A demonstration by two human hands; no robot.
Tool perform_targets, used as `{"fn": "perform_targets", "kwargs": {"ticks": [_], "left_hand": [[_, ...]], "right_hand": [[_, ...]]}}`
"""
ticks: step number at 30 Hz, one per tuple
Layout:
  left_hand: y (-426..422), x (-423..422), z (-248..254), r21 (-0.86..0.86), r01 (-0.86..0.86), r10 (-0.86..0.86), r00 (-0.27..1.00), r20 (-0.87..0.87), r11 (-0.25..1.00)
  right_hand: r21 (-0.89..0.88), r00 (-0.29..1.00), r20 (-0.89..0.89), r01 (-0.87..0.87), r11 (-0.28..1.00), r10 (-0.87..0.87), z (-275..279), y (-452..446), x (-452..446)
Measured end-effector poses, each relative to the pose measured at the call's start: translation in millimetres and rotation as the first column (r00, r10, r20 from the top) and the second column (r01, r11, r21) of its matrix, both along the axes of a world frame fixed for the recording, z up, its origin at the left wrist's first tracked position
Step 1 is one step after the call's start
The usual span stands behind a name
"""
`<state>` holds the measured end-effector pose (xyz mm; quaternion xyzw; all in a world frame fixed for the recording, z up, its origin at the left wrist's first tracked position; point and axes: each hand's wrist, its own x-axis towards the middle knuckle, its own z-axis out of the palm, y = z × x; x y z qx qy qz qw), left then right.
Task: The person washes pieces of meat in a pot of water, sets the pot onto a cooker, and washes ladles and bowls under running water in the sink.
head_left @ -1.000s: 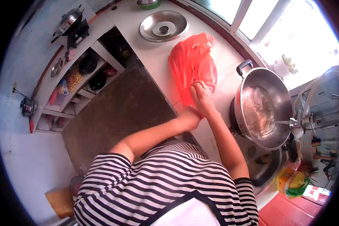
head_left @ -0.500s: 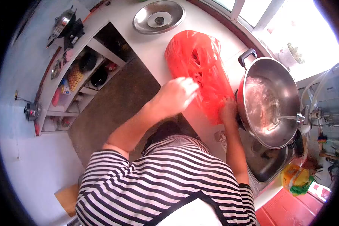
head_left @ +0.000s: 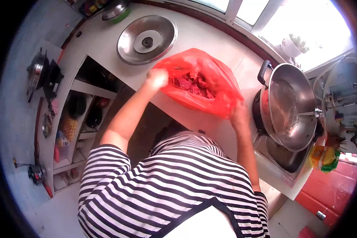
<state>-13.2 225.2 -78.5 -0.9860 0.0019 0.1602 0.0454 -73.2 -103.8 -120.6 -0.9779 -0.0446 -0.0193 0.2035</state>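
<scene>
A red plastic bag lies on the white counter, its mouth spread wide. Inside it shows a heap of dark red pieces that look like raw meat. My left hand is closed on the bag's left edge. At the opposite edge my right hand grips the plastic, its fingers partly blurred. Just right of my right hand stands a large steel wok at the sink, and water runs into it from a tap.
A steel lid with a black knob lies on the counter behind the bag. The sink is under the wok. A potted plant stands by the window. Open shelves hold pans at the left.
The bag, bunched and nearly closed before, is now pulled wide open with its contents showing. My left hand moved left from above the bag to its edge. My view has shifted.
</scene>
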Motion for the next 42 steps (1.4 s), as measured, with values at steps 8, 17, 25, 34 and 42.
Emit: {"fn": "perform_targets", "kwargs": {"ticks": [8,17,25,34,42], "left_hand": [[-84.4,-28.8,49.1,-0.387,0.441,-0.304,0.88,0.365,0.81],[-59.4,42.7,10.2,-0.07,0.303,-0.303,0.953,0.009,0.95],[-10.2,76.5,-15.2,-0.233,0.121,-0.085,0.983,0.16,0.965],[-48.8,49.3,61.8,-0.325,0.36,-0.262,0.914,0.309,0.875],[-92.9,3.7,9.1,-0.588,0.446,-0.645,0.744,-0.176,0.675]], "right_hand": [[0.13,0.971,0.229,0.033,0.991,-0.063,60.8,21.1,23.0],[-0.023,0.956,-0.228,-0.195,0.981,0.185,18.4,69.0,46.8],[-0.082,0.983,0.082,0.172,0.982,-0.166,-11.3,0.0,86.4],[0.01,0.986,0.162,0.024,1.0,-0.025,77.1,42.4,94.5],[0.207,0.973,0.103,-0.226,0.952,0.208,53.6,101.5,101.5]]}}
